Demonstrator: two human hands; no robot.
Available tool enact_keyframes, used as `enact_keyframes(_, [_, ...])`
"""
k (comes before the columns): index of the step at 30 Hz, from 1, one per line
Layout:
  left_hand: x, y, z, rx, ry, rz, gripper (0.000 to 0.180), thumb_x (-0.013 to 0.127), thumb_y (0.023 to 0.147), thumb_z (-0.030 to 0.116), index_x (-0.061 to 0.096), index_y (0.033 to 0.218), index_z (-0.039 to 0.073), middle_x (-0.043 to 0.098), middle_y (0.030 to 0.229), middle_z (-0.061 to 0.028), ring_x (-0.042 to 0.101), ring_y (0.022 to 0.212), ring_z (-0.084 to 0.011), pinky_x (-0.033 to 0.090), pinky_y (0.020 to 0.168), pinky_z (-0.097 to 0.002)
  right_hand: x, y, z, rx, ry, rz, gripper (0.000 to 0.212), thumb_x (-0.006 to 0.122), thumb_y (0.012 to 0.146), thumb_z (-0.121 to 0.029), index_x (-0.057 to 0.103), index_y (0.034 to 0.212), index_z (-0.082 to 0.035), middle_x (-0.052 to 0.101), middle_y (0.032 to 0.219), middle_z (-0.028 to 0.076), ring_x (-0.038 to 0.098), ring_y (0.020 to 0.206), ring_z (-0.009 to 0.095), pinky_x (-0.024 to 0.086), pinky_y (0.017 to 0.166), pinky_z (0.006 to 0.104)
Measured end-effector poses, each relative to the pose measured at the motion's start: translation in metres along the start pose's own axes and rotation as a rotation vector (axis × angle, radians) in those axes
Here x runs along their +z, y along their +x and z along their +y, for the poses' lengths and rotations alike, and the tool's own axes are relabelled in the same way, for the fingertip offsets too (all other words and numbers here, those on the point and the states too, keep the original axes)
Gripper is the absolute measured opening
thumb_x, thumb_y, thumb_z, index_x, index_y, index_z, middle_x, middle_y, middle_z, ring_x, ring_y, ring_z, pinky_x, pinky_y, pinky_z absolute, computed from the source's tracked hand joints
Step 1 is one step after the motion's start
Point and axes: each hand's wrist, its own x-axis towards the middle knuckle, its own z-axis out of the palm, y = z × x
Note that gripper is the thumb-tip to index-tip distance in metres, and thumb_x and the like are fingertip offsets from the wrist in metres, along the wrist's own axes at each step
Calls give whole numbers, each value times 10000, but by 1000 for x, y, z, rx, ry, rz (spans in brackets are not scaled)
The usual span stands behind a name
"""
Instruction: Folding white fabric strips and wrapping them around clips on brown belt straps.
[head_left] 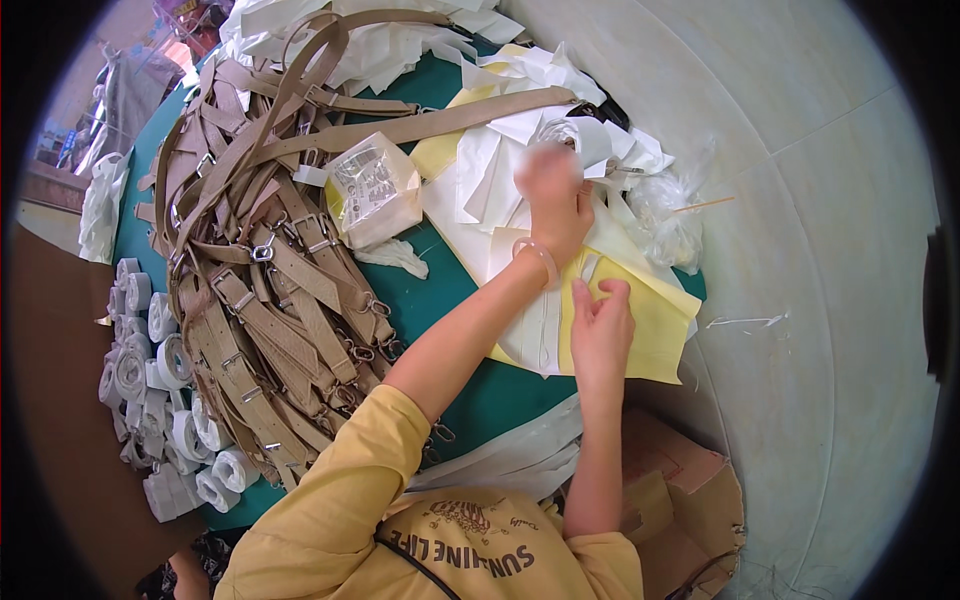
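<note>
While a green desk [500, 395] carries a tangled heap of tan buckled straps [255, 335], yellow and white sheets [650, 320] spread to their right, with a white roll [597, 142] at the far end. The left hand [557, 195] is at the roll, its blurred fingers' grip impossible to tell; the right hand [602, 335] is over the yellow, fingers half-curled, thumb apart.

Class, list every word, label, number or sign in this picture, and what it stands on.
Yellow T-shirt: large dark lettering, upside down to the camera, and smaller script; wording not copied here.
Plastic-wrapped packet: dark print, too small to read.
I can make out no others.
</note>
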Motion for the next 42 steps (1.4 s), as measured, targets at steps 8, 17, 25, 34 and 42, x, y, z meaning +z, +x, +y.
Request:
enact_keyframes(8, [-1, 1, -1, 11, -23, 5, 347, 623, 716, -20, 543, 1052, 12, 605, 977, -147, 443, 1098, -338, 275, 892, -454, 15, 8, 2, -236, -412, 121, 169, 551, 929, -153, 536, 938, 15, 612, 848, 164, 592, 837, 371, 452, 758, 465])
enact_keyframes(17, [0, 1, -2, 6, -19, -11, 324, 608, 730, -13, 553, 1046, 31, 611, 977, -135, 445, 1085, -341, 276, 902, -452, -117, -22, 28, -98, 1395, 49, 217, 477, 987, -122, 570, 1164, -38, 597, 780, 69, 549, 635, 131, 444, 591, 307])
enact_keyframes(25, [2, -2, -9, 50, 18, 30, 322, 631, 743, 14, 561, 1055, 43, 599, 977, -131, 448, 1071, -341, 288, 889, -459, -210, -1, 15, -271, 1306, -405, 324, 464, 1000, -182, 474, 1276, -13, 483, 682, -6, 360, 514, 61, 311, 506, 232])
enact_keyframes(34, [-80, 66, 76, -388, -56, -292, 365, 582, 901, 294, 565, 1168, 46, 596, 992, -139, 502, 982, -316, 334, 895, -419, -184, -11, -53, -156, 882, -431, 493, 399, 1011, -437, 554, 1191, -4, 468, 615, -22, 323, 535, 45, 275, 517, 208])
enact_keyframes(42, [-192, 52, 136, -544, -569, -709, 407, 460, 931, 314, 534, 1161, -14, 605, 1071, -213, 579, 1015, -289, 441, 874, -352, -147, -30, -96, -586, 738, -289, 395, 379, 1003, -295, 639, 1024, 2, 647, 950, 45, 408, 727, 94, 359, 731, 242])
